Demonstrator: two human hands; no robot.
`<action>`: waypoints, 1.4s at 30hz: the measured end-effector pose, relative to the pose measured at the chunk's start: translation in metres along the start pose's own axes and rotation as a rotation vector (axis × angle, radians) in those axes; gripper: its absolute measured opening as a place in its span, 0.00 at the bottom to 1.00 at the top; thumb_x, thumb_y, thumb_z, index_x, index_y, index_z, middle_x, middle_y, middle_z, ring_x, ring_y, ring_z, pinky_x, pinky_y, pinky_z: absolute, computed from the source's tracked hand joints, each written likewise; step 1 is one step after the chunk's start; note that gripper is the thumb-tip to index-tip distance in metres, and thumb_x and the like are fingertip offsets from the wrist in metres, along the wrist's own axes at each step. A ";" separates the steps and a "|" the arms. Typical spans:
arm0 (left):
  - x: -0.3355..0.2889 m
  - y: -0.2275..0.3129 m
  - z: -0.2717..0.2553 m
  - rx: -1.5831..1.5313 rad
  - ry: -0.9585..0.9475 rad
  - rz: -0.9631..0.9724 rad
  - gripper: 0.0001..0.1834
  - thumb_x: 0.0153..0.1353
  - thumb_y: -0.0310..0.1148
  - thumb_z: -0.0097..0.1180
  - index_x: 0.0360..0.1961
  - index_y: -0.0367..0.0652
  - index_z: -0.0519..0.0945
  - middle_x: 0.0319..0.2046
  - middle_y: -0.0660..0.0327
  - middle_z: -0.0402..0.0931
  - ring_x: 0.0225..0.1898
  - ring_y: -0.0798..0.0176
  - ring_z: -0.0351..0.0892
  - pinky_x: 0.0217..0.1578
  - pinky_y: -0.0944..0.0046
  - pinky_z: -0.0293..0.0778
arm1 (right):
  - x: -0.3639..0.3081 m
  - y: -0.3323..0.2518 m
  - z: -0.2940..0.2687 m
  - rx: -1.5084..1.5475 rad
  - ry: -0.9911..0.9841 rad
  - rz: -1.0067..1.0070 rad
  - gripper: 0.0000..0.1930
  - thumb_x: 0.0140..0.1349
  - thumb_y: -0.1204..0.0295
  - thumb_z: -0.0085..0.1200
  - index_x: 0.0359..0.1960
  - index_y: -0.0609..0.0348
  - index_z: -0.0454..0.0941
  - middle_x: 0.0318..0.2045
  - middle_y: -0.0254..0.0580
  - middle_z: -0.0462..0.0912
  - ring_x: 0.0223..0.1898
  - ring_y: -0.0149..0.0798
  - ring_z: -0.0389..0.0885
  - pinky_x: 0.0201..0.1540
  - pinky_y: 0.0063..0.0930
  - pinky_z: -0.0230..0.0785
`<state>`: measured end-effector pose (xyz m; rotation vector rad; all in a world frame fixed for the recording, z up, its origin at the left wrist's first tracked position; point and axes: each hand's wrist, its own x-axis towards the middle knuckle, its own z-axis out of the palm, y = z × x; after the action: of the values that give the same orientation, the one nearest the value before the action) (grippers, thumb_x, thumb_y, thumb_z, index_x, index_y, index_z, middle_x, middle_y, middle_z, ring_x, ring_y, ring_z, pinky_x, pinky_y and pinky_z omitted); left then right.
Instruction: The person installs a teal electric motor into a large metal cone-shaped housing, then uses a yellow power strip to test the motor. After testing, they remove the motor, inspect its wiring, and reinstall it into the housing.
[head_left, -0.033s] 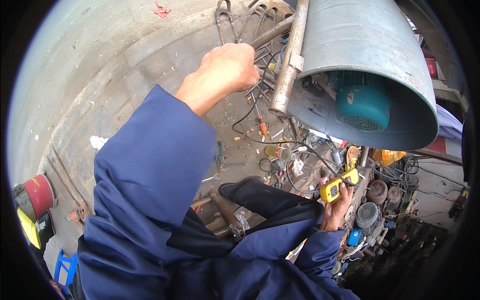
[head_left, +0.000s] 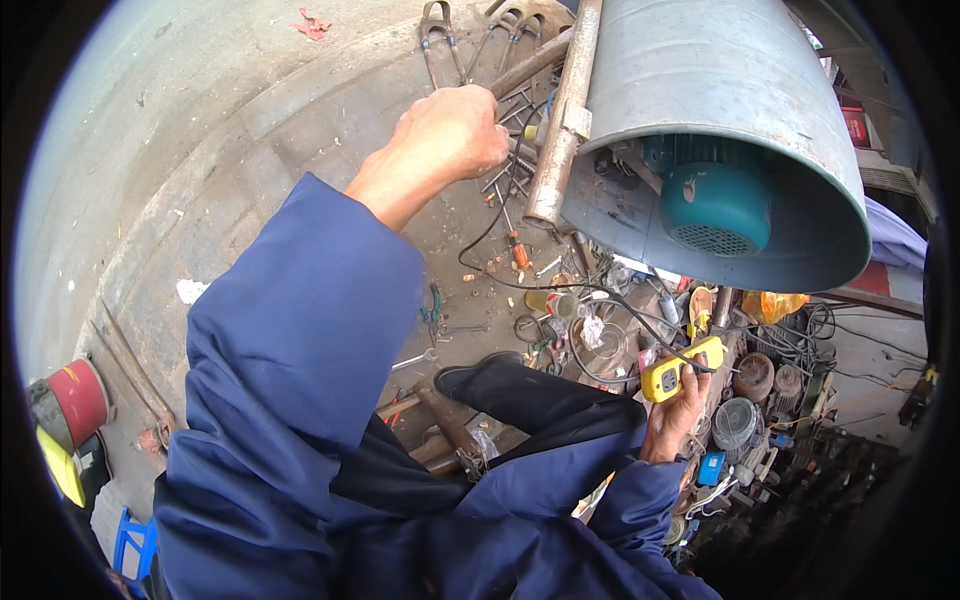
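My left hand [head_left: 440, 138] is stretched forward, closed in a fist beside the end of a rusty pipe [head_left: 563, 130]. What it holds, if anything, is hidden by the knuckles. A thin black cord [head_left: 468, 243] runs down from just right of this fist and curves toward my right side. My right hand [head_left: 675, 418] grips a yellow socket strip [head_left: 681, 370] with dark outlets facing up, held above the cluttered ground. Behind the pipe lies a large grey metal drum [head_left: 720, 80], its open end toward me, with a green motor [head_left: 716, 212] inside.
On the ground lie an orange-handled screwdriver [head_left: 517, 250], a wrench [head_left: 415, 360], pliers [head_left: 433, 303] and a jar [head_left: 550, 302]. Motor parts [head_left: 737, 425] and tangled cables pile up at the right. A red bucket [head_left: 77, 400] and long metal bars [head_left: 135, 365] are at the left.
The view has shifted slightly, so the drum, pipe and floor tools appear a little farther left. The socket strip's outlets show more plainly. Both hands keep their grip.
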<state>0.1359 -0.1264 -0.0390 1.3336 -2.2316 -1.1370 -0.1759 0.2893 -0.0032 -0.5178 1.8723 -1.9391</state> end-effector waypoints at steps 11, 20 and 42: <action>0.039 -0.010 0.072 -0.814 -0.159 -0.317 0.12 0.71 0.35 0.58 0.42 0.35 0.82 0.28 0.56 0.85 0.24 0.64 0.84 0.25 0.63 0.81 | 0.025 -0.105 0.075 0.113 0.059 -0.570 0.14 0.74 0.77 0.53 0.59 0.52 0.73 0.60 0.55 0.79 0.61 0.59 0.83 0.59 0.58 0.83; 0.034 -0.014 0.061 -1.081 -0.246 -0.336 0.15 0.74 0.37 0.53 0.44 0.32 0.79 0.31 0.52 0.84 0.27 0.60 0.87 0.26 0.63 0.84 | 0.062 -0.128 0.026 0.061 -0.109 -0.275 0.17 0.74 0.76 0.55 0.63 0.59 0.74 0.61 0.57 0.78 0.63 0.64 0.80 0.65 0.52 0.79; 0.037 -0.003 0.088 -1.472 -0.105 -0.440 0.12 0.76 0.41 0.54 0.49 0.47 0.82 0.37 0.65 0.83 0.37 0.64 0.83 0.44 0.56 0.84 | 0.111 -0.050 0.034 0.170 -0.028 -0.432 0.12 0.76 0.77 0.54 0.58 0.57 0.74 0.56 0.54 0.79 0.59 0.59 0.83 0.64 0.55 0.79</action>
<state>0.0655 -0.1168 -0.1022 0.9770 -0.5546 -2.2643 -0.2544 0.2040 0.0472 -0.9524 1.6564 -2.3190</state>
